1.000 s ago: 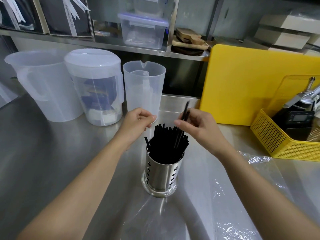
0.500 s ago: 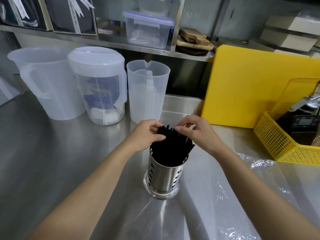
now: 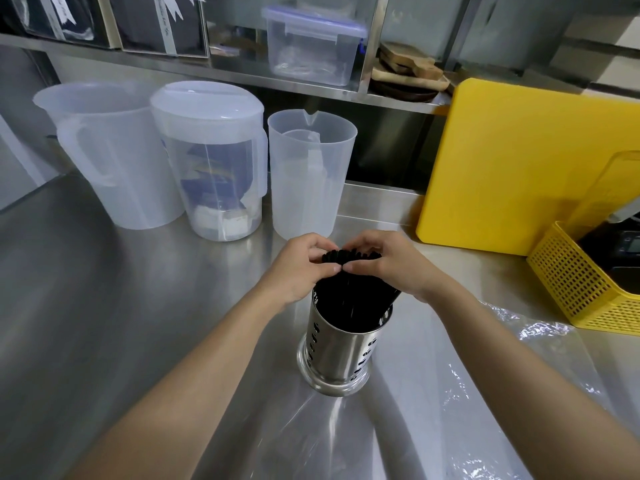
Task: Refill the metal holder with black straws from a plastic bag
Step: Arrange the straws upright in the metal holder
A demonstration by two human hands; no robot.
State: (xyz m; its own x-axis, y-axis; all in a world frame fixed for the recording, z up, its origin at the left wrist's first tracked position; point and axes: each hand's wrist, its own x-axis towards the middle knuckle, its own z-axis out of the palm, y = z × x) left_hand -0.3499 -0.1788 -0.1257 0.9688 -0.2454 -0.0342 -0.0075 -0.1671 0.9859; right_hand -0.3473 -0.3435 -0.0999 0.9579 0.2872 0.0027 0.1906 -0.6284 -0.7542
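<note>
Your left hand (image 3: 300,271) cupped on black straws (image 3: 349,285) from 9 o'clock – right hand (image 3: 391,266) closed on them from 3. Bundle stands in metal holder (image 3: 337,355) mid-desk, long axis near upright, tips toward 12 – both hands equally near.

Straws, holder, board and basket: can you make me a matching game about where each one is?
Things:
1. black straws
2. metal holder
3. yellow cutting board
4. yellow basket

Places:
A. far right on the counter
B. leaning upright at the back
C. bunched between both hands
D. standing on the counter, nearest the camera

Pairs: 1-C, 2-D, 3-B, 4-A
</note>
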